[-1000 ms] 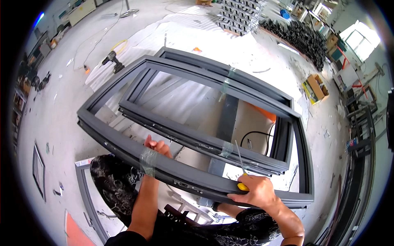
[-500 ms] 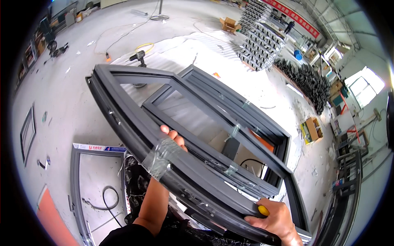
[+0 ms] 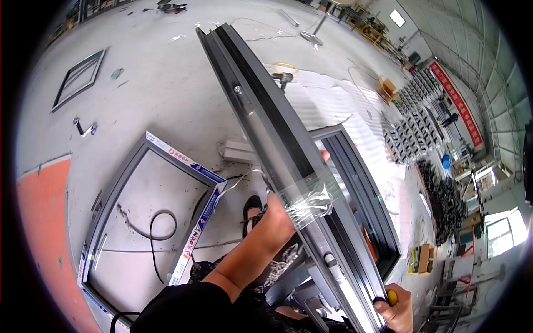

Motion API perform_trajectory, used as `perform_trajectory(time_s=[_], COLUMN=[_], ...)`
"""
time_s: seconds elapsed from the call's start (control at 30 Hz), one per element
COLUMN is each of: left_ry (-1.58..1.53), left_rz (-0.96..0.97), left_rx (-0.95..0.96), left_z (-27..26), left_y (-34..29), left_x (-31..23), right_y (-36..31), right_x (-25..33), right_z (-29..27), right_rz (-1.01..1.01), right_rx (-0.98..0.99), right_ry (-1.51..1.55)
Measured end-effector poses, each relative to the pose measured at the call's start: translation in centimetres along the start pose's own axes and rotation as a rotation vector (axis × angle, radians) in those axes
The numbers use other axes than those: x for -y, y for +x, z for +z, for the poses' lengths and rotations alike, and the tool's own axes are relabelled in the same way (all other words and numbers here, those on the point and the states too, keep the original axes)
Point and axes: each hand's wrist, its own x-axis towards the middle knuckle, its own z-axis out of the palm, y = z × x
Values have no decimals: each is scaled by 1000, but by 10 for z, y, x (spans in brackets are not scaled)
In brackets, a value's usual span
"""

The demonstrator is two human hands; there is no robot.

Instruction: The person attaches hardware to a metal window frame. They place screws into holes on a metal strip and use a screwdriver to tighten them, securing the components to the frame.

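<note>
A dark grey window frame point(image 3: 266, 105) is lifted and tilted, its grooved outer edge towards me, slanting from the far middle to the near right. Clear plastic tape point(image 3: 308, 202) wraps its middle. Beside that wrap my left hand point(image 3: 278, 213) is closed round the frame, with fingertips showing on the far side. Nearer me, my right hand point(image 3: 401, 312) grips the frame's right end. A small yellow object point(image 3: 393, 297) sits between its fingers; its kind cannot be made out. Behind the lifted frame lies another dark grey frame point(image 3: 383, 208), partly hidden.
At left a grey frame with printed film point(image 3: 191, 161) lies on the floor, a black cable point(image 3: 151, 238) inside its outline. A cordless drill point(image 3: 284, 80) stands beyond the lifted frame. A smaller frame point(image 3: 91, 77) lies far left; an open carton point(image 3: 425, 258) stands right.
The lifted frame has turned from showing its face to showing its outer edge, and its far end has swung up and right. Both hands keep their grip. My view has turned left.
</note>
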Motion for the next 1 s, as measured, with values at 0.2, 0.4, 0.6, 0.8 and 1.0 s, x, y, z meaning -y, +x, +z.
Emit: perform_trajectory(time_s=[0.2, 0.4, 0.6, 0.8, 1.0], left_ry=[-2, 118, 364, 466, 800], left_rz=[73, 281, 617, 810, 1244], left_rx=[-184, -214, -216, -10, -101], left_z=[43, 95, 157, 206, 280], left_y=[1, 1, -33, -92, -157], left_x=[-79, -145, -205, -256, -237], right_y=[47, 91, 118, 120, 99], right_x=[29, 108, 169, 227, 272], right_z=[17, 26, 61, 102, 147], right_rz=[-114, -242, -328, -472, -572], right_rx=[-50, 135, 366, 539, 763], right_ry=[-81, -253, -238, -340, -446])
